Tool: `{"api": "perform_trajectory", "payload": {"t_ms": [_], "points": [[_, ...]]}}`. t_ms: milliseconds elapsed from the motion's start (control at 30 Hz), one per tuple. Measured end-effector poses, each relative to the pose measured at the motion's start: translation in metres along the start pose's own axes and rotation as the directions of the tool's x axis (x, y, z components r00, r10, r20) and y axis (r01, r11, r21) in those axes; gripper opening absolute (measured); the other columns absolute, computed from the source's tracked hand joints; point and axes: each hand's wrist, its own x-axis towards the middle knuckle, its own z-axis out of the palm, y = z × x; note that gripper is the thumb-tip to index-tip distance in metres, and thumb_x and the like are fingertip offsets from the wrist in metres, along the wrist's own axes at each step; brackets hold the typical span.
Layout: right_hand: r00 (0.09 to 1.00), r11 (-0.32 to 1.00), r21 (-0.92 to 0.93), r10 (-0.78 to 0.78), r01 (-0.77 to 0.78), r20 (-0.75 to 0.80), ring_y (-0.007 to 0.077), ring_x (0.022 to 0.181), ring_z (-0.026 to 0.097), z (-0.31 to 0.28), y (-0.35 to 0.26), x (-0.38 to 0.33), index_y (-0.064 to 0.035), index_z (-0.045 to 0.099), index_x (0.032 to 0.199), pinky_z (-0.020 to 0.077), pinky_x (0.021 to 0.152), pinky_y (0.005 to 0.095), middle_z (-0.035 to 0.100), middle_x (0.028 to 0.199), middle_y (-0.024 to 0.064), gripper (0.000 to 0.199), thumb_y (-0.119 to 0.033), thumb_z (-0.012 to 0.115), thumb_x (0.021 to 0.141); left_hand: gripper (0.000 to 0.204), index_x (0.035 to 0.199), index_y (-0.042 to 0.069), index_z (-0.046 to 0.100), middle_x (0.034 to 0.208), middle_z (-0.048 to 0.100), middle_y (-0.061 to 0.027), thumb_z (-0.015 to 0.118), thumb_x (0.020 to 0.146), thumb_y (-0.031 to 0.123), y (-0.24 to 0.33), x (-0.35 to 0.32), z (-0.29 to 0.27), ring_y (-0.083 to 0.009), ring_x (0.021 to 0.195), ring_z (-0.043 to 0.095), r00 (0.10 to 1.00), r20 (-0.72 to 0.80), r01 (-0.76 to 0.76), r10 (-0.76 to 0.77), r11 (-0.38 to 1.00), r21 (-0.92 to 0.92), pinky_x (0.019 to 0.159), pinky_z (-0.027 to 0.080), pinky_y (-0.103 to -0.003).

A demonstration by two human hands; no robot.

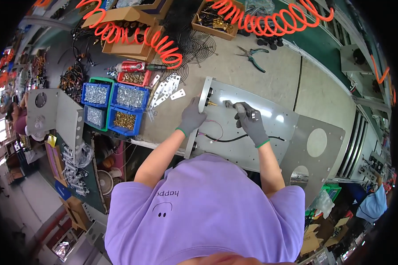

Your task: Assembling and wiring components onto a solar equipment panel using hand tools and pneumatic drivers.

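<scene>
Brown cardboard boxes at my 11 o'clock, another w/ brass bits at 12; flat brown cartons on floor, approx 4 o'clock

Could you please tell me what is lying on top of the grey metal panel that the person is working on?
On the metal panel lie a black cable and a thin pink wire. The right hand holds a small tool there; whatever lies beneath both gloved hands is hidden.
</scene>
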Motion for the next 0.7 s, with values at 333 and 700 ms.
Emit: {"api": "perform_trajectory", "payload": {"t_ms": [333,700], "points": [[0.96,0.955,-0.117,-0.28,0.274,-0.032,0.0137,0.06,0.054,0.027,0.008,-0.013,-0.0014,0.064,0.097,0.0446,0.057,0.0258,0.059,0.07,0.0065,0.023,-0.021,0.058,0.087,0.077,0.137,0.013,0.028,0.126,0.045,-0.0129,0.061,0.068,0.023,0.002,0.008,-0.003,-0.0363,0.103,0.054,0.995,0.08,0.062,-0.063,0.998,0.008,0.085,0.046,-0.044],[0.941,0.921,-0.265,-0.322,0.285,-0.108,0.0183,0.056,0.055,0.033,0.007,-0.013,-0.0012,0.063,0.094,0.0445,0.055,0.03,0.059,0.067,0.0107,0.019,-0.017,0.057,0.086,0.076,0.137,0.012,0.028,0.126,0.049,-0.0127,0.061,0.069,0.024,0.014,0.004,-0.009,-0.0324,0.106,0.055,0.991,0.067,0.117,-0.12,0.992,0.045,0.087,0.045,-0.042]]}}
